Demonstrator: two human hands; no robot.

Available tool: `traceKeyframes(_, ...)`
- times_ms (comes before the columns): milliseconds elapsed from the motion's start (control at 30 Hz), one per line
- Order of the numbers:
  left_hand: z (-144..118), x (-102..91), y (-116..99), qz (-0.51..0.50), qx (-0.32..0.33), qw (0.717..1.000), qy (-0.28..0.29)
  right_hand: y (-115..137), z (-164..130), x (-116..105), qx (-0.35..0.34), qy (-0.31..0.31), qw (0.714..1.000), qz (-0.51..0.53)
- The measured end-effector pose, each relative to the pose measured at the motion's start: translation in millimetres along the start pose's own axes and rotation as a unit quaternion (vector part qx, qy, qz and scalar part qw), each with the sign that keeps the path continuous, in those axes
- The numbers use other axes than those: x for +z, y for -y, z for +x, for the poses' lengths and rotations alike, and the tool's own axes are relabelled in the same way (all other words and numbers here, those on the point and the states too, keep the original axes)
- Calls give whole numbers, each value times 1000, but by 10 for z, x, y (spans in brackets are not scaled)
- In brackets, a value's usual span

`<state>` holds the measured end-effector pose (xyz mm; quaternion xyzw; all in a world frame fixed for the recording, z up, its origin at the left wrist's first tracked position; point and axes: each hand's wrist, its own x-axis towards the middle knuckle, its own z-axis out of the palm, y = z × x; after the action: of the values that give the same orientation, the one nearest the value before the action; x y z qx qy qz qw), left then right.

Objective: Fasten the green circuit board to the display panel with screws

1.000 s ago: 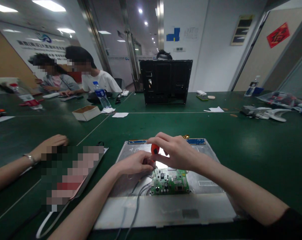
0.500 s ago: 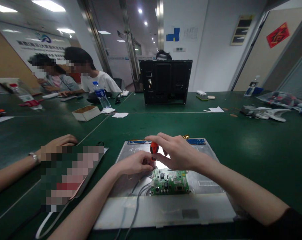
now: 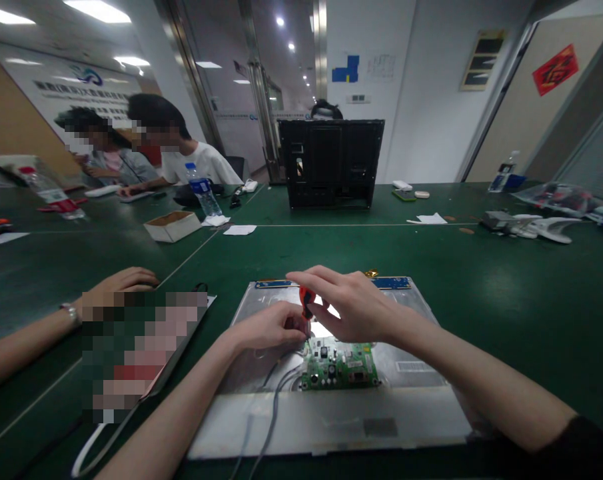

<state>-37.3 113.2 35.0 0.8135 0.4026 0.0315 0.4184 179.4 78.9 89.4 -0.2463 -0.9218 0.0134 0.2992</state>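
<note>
A red-and-black-handled screwdriver (image 3: 306,303) is held nearly upright by the right hand (image 3: 354,305) over the green circuit board's (image 3: 342,365) far-left corner, its lower end closely flanked by the left hand (image 3: 270,325) (whose pinch is hidden).

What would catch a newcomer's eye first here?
The red-and-black screwdriver handle stands out first, in the right hand above the far-left corner of the green circuit board. That board lies on a silvery panel. Across the table, a black casing stands upright.
</note>
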Motion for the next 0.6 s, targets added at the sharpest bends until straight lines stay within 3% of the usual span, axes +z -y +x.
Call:
traceKeyframes(400,5,-10,77,59,-10,998,-14,3,-14,24,-22,1,999,-41)
traceKeyframes(600,1,1,37,59,6,998,-23,18,-13,7,-19,3,1000,-6)
